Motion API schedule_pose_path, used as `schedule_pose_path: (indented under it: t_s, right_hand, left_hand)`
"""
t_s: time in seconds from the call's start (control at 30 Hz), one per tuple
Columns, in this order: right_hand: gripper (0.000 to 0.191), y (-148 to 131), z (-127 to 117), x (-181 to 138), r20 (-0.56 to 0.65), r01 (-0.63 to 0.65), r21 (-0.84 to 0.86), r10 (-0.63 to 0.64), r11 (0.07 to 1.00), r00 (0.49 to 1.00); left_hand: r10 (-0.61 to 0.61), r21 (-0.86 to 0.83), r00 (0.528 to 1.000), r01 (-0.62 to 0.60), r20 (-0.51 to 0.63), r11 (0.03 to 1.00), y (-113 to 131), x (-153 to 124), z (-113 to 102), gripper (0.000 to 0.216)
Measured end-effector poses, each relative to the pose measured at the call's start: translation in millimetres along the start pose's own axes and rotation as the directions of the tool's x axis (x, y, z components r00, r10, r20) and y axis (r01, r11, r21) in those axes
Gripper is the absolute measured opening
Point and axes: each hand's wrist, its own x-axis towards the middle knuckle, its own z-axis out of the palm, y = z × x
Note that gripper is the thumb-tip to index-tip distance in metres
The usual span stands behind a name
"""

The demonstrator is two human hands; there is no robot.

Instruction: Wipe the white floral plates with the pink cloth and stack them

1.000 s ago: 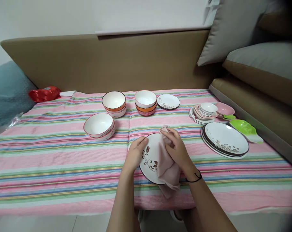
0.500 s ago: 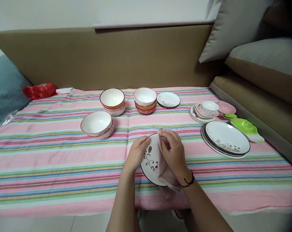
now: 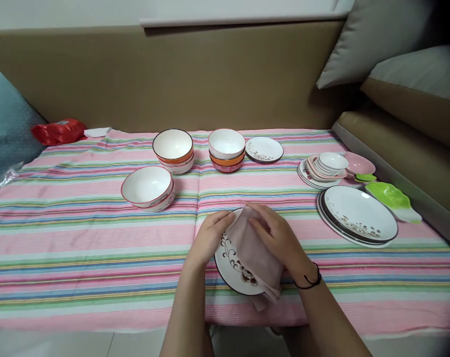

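A white plate with a dark rim and brown flower pattern is tilted toward me near the front edge of the striped cloth. My left hand grips its upper left rim, thumb on the face. A dusty-pink cloth drapes over the plate's right half and hangs below its lower edge. My right hand, with a black cord on the wrist, is closed on the cloth and presses it against the plate's upper right. The fingertips behind the cloth are partly hidden.
Stacked bowls stand left of centre, with more bowls farther back beside small plates. To the right lie stacked plates, small dishes and a green leaf-shaped dish. A red package lies at the back left.
The pink cloth has spread leftward across the plate's upper part and now covers more of its face. My right hand has shifted slightly right and flattened over the cloth. The view has tilted down slightly.
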Motion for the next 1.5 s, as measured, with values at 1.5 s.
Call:
schedule_pose_path:
  t_s: [1.5]
  right_hand:
    - [0.039, 2, 14, 9, -0.181, -0.053, -0.326, -0.007, 0.944, 0.984]
  left_hand:
    - [0.102, 0.135, 0.991, -0.089, -0.09, 0.987, -6, 7, 13, 0.041]
